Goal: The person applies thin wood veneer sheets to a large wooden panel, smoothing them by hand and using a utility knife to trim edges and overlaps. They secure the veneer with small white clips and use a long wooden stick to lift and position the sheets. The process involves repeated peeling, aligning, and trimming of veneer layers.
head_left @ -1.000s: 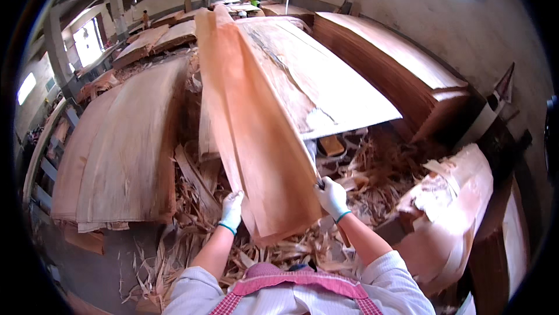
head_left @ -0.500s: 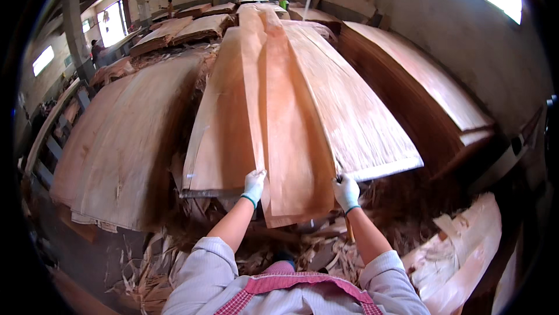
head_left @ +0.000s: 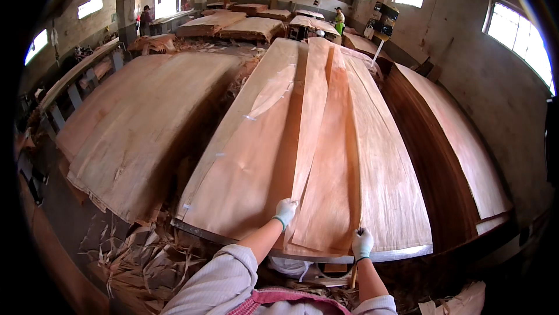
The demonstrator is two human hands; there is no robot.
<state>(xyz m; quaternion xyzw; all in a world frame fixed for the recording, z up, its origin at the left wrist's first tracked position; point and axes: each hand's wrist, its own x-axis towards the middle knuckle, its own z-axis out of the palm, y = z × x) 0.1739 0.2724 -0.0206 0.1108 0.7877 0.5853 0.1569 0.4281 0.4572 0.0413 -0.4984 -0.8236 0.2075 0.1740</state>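
A long, reddish wood veneer sheet (head_left: 329,198) lies lengthwise, with raised folds, over a wide veneer stack (head_left: 233,198). My left hand (head_left: 285,212), in a white glove with a green cuff, pinches the sheet's left edge near its front end. At the right edge, my right hand (head_left: 362,243), gloved alike, is closed around the sheet's border. A tool with a wooden handle (head_left: 353,276) is also in that hand. Its handle sticks out below the palm and a dark end shows above the fingers; its kind cannot be made out.
Another veneer stack (head_left: 140,134) stands to the left, and a tall one (head_left: 448,140) runs along the right wall. Torn veneer scraps (head_left: 145,268) litter the floor. Farther back are more stacks (head_left: 250,26) and several people, one in bright green (head_left: 339,20).
The view has swung left and up. The sheet's front end, which hung past the stack's near edge, now lies back on the stack. Both hands still grip its edges.
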